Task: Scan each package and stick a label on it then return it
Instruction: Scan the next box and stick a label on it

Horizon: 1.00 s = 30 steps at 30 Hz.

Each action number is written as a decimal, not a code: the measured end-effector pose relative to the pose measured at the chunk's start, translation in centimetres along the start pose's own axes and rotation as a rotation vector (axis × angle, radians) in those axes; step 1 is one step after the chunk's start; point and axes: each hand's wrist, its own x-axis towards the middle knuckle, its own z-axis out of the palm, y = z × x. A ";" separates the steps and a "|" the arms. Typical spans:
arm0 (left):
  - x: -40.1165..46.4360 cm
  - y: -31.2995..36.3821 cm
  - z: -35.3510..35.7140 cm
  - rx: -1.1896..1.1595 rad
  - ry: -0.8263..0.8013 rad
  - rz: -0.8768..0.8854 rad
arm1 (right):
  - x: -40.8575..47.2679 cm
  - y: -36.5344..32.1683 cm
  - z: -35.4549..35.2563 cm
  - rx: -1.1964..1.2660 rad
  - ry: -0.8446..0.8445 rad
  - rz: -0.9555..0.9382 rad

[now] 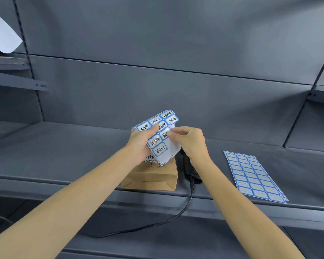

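Note:
My left hand [141,142] grips a bent sheet of blue-bordered labels [160,134] with handwriting on them, held above the shelf. My right hand [190,141] pinches one label on that sheet near its middle with thumb and forefinger. Below the sheet a brown cardboard package [153,177] lies on the grey shelf [64,157], printed text on its top. A black scanner [190,171] with a cable stands right of the package, partly hidden behind my right wrist.
A flat sheet of blank blue-bordered labels [254,176] lies on the shelf to the right. The scanner's black cable [166,219] hangs over the shelf's front edge. White paper [2,34] sits on an upper shelf at far left.

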 end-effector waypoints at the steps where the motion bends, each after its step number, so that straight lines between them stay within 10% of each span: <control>1: 0.0 0.0 0.0 0.004 -0.001 0.000 | 0.1 -0.1 -0.1 0.010 -0.001 0.004; 30: -0.8 5.3 -5.9 0.023 0.394 0.139 | -0.7 1.6 0.2 -0.084 -0.169 0.221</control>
